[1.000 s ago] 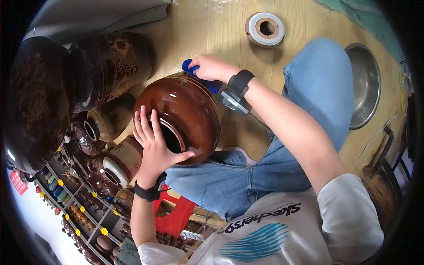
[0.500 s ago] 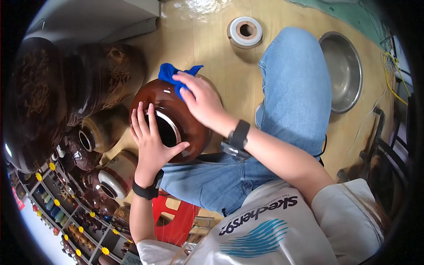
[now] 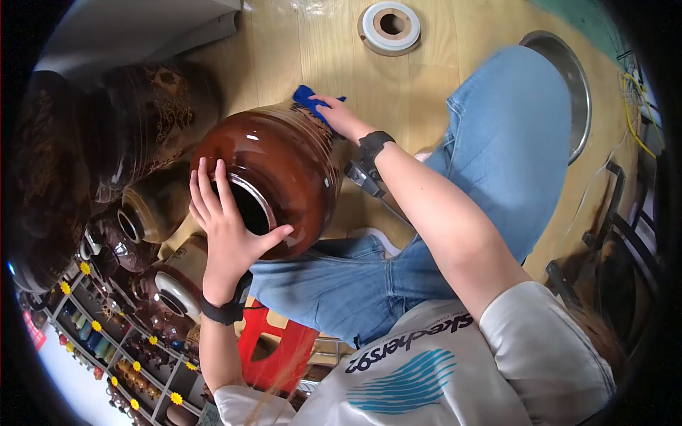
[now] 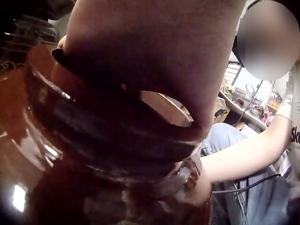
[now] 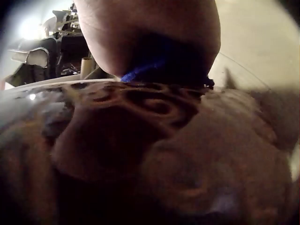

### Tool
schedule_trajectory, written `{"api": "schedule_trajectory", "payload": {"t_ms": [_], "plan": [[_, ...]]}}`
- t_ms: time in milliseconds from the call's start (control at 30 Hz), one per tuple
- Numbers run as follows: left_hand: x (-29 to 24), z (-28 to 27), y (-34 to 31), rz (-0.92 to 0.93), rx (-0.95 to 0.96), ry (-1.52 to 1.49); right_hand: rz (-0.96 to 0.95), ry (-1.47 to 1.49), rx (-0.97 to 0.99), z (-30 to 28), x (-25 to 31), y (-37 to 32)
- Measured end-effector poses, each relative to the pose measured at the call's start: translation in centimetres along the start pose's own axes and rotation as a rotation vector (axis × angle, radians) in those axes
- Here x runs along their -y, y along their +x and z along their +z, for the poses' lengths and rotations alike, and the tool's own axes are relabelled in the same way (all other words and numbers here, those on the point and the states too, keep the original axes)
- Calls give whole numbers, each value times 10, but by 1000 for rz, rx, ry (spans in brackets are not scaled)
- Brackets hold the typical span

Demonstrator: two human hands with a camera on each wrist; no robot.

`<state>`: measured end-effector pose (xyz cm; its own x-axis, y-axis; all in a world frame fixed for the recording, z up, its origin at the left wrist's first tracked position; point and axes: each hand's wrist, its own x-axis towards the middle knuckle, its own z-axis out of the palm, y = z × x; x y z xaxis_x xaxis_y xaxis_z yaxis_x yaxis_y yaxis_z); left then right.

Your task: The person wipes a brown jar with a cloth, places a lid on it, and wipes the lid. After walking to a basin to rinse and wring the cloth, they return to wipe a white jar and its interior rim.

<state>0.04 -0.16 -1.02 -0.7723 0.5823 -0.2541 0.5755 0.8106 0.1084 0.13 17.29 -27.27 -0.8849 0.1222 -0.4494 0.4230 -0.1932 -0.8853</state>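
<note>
A glossy reddish-brown jar [image 3: 284,156] lies tilted by the person's legs, its dark mouth facing the body. The left hand [image 3: 229,238] rests over the mouth's rim, fingers spread and thumb reaching across to the other side. In the left wrist view the palm [image 4: 154,51] covers much of the rim of the jar [image 4: 89,136]. On the jar's far side, the right hand [image 3: 344,121] presses a blue cloth [image 3: 305,96] with extended fingers. The right wrist view has that hand [image 5: 154,28] above the cloth [image 5: 140,70], on the jar's patterned surface [image 5: 112,136].
Large dark jars [image 3: 156,121] and smaller pots [image 3: 153,206] stand at the left, with a shelf of small items [image 3: 128,355] below. A white-topped ring-shaped object [image 3: 391,28] sits on the wooden floor. A metal basin [image 3: 579,92] lies beyond the knee; a red stool [image 3: 284,355] is below.
The right hand and cloth have moved from the jar's upper shoulder farther down its side, away from the mouth. The left hand keeps its place on the rim. The head view has shifted.
</note>
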Motion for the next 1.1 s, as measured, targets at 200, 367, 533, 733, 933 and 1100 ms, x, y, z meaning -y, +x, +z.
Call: {"api": "schedule_trajectory", "payload": {"t_ms": [200,367,533,733,933,1100], "plan": [[2,-3,2,6,41,-16,302,69,-83,-12,-82,-17],[4,-1,1,3,65,-7,340,99,-195,-5,-66,-31],[5,0,1,23,36,2,330,-297,-352,-1,3,-46],[3,0,0,25,-26,20,244,-461,-25,-13,71,-39],[5,4,-2,60,-120,3,92,-396,119,-19,135,-62],[3,-5,-5,113,-162,-38,-252,-218,-114,-4,123,-117]]}}
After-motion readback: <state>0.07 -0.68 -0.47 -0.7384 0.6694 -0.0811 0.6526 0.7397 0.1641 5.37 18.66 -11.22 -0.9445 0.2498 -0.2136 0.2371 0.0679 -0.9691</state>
